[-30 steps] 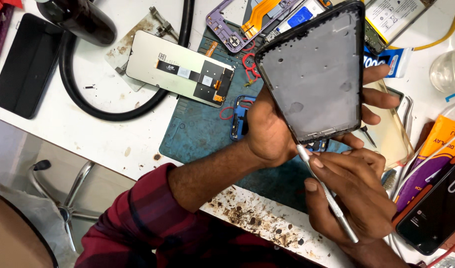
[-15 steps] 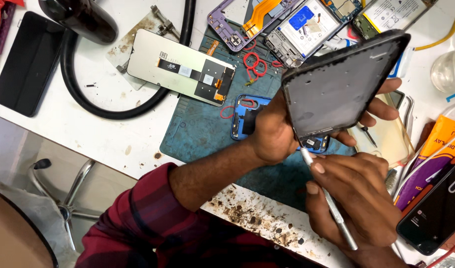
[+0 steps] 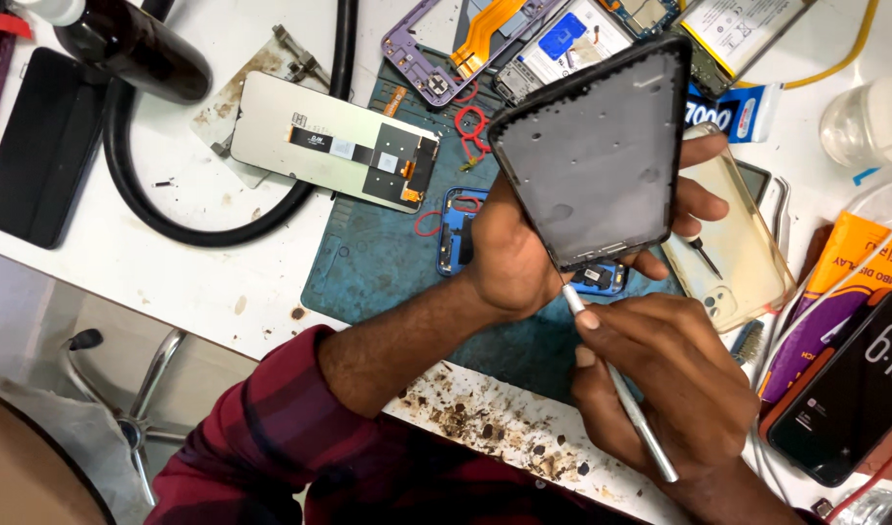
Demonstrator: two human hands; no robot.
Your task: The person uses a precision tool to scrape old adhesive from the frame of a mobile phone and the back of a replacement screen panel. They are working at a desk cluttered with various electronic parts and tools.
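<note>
- here, the left hand [image 3: 509, 258] grips a dark phone frame [image 3: 597, 156], tilted up above the teal mat [image 3: 368, 262].
- the right hand [image 3: 665, 379] is closed around a thin metal tool [image 3: 616, 384], with the tip touching the frame's lower edge.
- just left of the frame, a loose screen panel [image 3: 334, 151] lies face down, half on the mat.
- right of the frame sits a clear phone case [image 3: 733, 248].
- likely risk: pressing too hard could make the tip slip and scratch the frame or jab the left hand's fingers.
</note>
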